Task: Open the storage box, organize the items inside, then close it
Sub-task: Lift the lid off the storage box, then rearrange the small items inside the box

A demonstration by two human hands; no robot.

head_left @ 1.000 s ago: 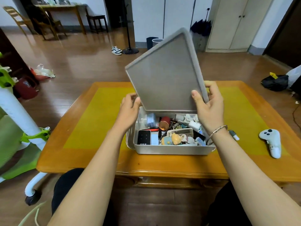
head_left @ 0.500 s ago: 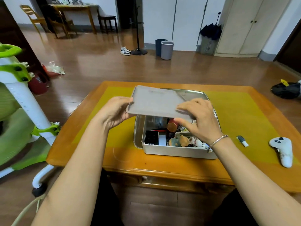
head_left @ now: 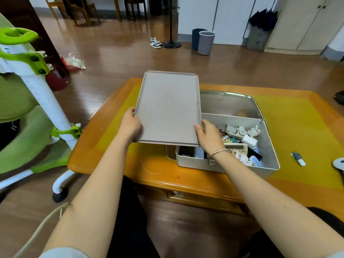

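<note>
**Lid off, sorting not begun**

My left hand [head_left: 130,122] grips the left edge of the lid [head_left: 168,107], fingers closed over the rim. My right hand [head_left: 208,134] grips the right edge near the front corner in the same way. Both grips are clamped on the lid, which I hold nearly flat, above the left part of the desk [head_left: 119,162] and over the left end of the box [head_left: 268,146].

The box stands open on the desk, to the right of the lid. Its front compartment is full of small items [head_left: 243,140] in a mixed heap; I cannot name most of them. The compartment behind the divider looks almost empty, with one round brownish thing in it.

A marker [head_left: 298,158] lies on the desk to the right of the box, apart from it.

I judge that the opening is done, but the lid is not yet put down. The sorting of the items and the closing are both left.
</note>
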